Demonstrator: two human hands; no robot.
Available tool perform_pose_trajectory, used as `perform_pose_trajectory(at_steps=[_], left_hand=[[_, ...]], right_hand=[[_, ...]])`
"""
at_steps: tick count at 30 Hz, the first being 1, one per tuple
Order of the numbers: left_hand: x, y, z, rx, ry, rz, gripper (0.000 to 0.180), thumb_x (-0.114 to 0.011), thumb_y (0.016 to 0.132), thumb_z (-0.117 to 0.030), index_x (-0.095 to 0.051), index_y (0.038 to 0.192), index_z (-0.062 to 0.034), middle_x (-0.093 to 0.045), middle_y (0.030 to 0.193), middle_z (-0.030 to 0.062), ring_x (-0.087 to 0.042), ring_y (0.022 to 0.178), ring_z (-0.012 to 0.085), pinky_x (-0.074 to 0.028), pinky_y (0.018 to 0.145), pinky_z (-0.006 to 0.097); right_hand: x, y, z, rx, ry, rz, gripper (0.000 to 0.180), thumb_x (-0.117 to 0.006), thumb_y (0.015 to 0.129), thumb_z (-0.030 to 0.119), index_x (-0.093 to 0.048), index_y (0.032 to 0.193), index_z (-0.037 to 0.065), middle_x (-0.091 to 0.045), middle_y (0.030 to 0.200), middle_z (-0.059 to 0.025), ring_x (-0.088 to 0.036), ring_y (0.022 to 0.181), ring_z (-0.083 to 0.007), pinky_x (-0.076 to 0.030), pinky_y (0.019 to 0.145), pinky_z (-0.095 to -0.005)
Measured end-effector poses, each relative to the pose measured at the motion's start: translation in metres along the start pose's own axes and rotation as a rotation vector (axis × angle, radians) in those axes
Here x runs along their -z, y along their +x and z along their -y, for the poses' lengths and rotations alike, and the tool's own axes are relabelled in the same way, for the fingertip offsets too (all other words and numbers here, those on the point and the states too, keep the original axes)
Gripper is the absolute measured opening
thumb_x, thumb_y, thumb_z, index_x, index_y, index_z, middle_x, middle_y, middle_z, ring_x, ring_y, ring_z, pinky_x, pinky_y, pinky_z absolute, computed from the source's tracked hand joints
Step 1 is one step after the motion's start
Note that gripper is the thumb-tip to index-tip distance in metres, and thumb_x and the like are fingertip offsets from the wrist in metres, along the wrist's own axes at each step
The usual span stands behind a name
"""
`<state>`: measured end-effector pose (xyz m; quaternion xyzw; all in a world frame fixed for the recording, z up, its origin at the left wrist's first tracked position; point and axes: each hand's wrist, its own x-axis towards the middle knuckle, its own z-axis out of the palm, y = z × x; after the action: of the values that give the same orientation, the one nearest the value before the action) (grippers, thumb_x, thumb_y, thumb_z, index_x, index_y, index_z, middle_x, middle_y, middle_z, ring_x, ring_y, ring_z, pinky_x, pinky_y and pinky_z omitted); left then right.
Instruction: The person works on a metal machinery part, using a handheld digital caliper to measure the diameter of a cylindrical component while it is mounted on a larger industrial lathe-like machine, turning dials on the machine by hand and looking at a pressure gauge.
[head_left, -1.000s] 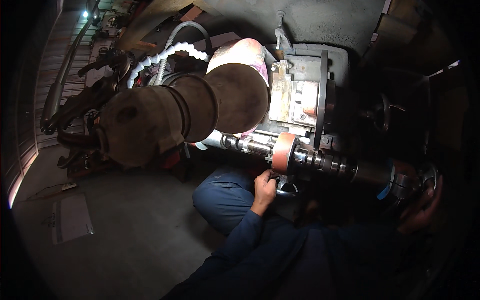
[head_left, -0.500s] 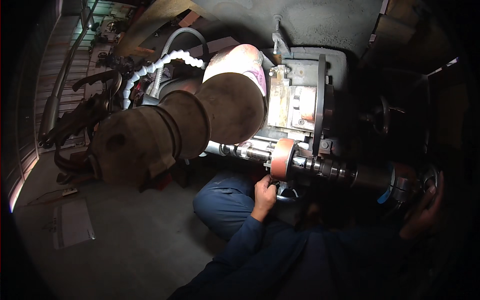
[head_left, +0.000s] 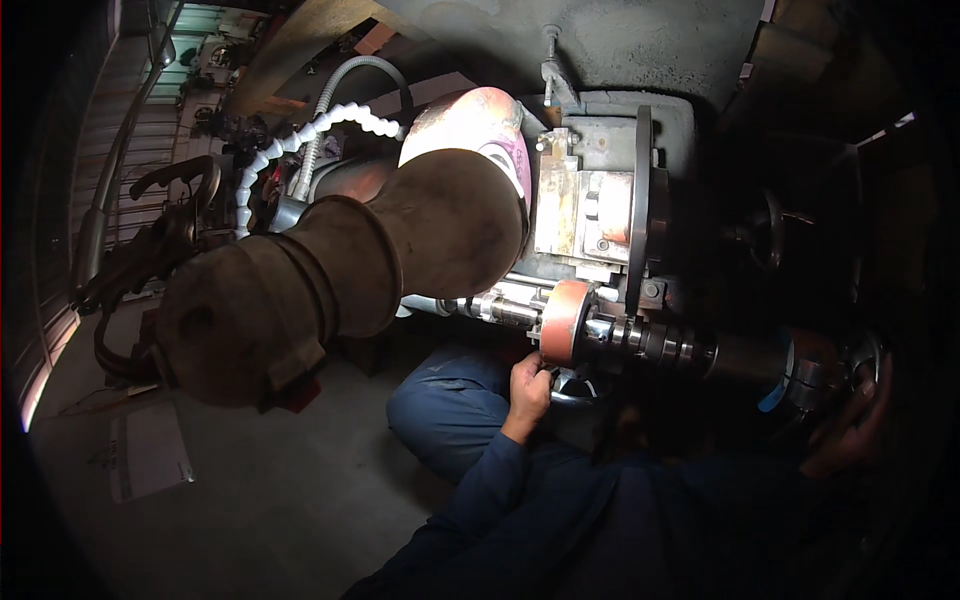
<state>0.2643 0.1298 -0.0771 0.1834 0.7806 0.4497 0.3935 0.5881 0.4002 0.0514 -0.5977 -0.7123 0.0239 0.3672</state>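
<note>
My left hand point(head_left: 529, 396) is closed, with thumb and fingers pinched together just below an orange-red ring point(head_left: 564, 323) around a metal shaft point(head_left: 655, 340). Whatever sits between those fingers is hidden. The shaft runs sideways and carries several raised collars to the ring's right. In dim light at the far right, my right hand point(head_left: 856, 425) has its fingers around the rim of a metal handwheel point(head_left: 866, 356). A dark grey cylinder point(head_left: 745, 355) lies between the shaft and that wheel. Below the ring, a curved shiny metal piece point(head_left: 575, 388) shows beside my left hand.
A bulky brown ringed body point(head_left: 345, 262) hangs over the left. Behind it curve a white segmented hose point(head_left: 300, 148) and a grey flexible conduit point(head_left: 325, 100). A thin upright disc point(head_left: 641, 200) stands beyond the shaft. A white sheet point(head_left: 150, 452) lies on the floor.
The brown ringed body has shifted left and downward in view. My left hand stays below the ring. My right hand stays at the handwheel with a slight shift.
</note>
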Motion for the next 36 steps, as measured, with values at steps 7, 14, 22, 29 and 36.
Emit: perform_pose_trajectory(at_steps=[7,14,22,29,36], left_hand=[[0.000,0.005,0.007,0.041,-0.159,0.041,0.035,-0.041,0.074,-0.006,-0.063,0.097,0.0081,-0.066,0.084,0.0087,-0.055,0.070,0.0117,-0.043,0.064,0.025],[-0.002,0.007,0.002,0.103,-0.328,0.074,0.033,-0.041,0.075,-0.006,-0.064,0.096,0.0056,-0.058,0.070,0.0017,-0.043,0.057,0.0046,-0.034,0.052,0.022],[-0.008,0.007,-0.013,0.091,-0.350,0.048,0.035,-0.039,0.075,-0.005,-0.064,0.098,0.0055,-0.062,0.078,0.0029,-0.046,0.061,0.0051,-0.036,0.056,0.021],[-0.001,0.005,-0.003,0.110,-0.320,0.080,0.036,-0.039,0.075,-0.005,-0.063,0.100,0.0056,-0.064,0.085,0.0044,-0.050,0.065,0.0062,-0.039,0.059,0.021],[-0.003,0.006,-0.002,0.101,-0.356,0.070,0.036,-0.040,0.076,-0.005,-0.063,0.101,0.0049,-0.063,0.082,0.0029,-0.046,0.062,0.0041,-0.036,0.056,0.020]], right_hand=[[0.001,0.006,0.006,0.104,-0.035,-0.007,0.027,-0.049,0.099,0.013,-0.064,0.118,0.002,-0.072,0.087,-0.0131,-0.069,0.074,-0.0207,-0.052,0.064,-0.0312],[0.003,0.007,0.005,0.096,-0.059,-0.018,0.028,-0.048,0.099,0.015,-0.065,0.117,0.002,-0.072,0.086,-0.0127,-0.069,0.074,-0.0206,-0.051,0.063,-0.0317],[0.005,0.005,0.002,0.002,-0.062,0.035,0.029,-0.047,0.100,0.016,-0.064,0.120,0.005,-0.073,0.090,-0.0130,-0.070,0.074,-0.0192,-0.052,0.061,-0.0301],[0.010,0.009,0.008,-0.070,-0.082,0.187,0.031,-0.042,0.101,0.012,-0.059,0.124,-0.001,-0.070,0.095,-0.0183,-0.070,0.084,-0.0220,-0.054,0.069,-0.0303],[0.009,0.010,0.004,0.032,-0.087,0.152,0.031,-0.042,0.101,0.012,-0.060,0.123,-0.002,-0.070,0.094,-0.0185,-0.070,0.083,-0.0226,-0.054,0.069,-0.0313]])
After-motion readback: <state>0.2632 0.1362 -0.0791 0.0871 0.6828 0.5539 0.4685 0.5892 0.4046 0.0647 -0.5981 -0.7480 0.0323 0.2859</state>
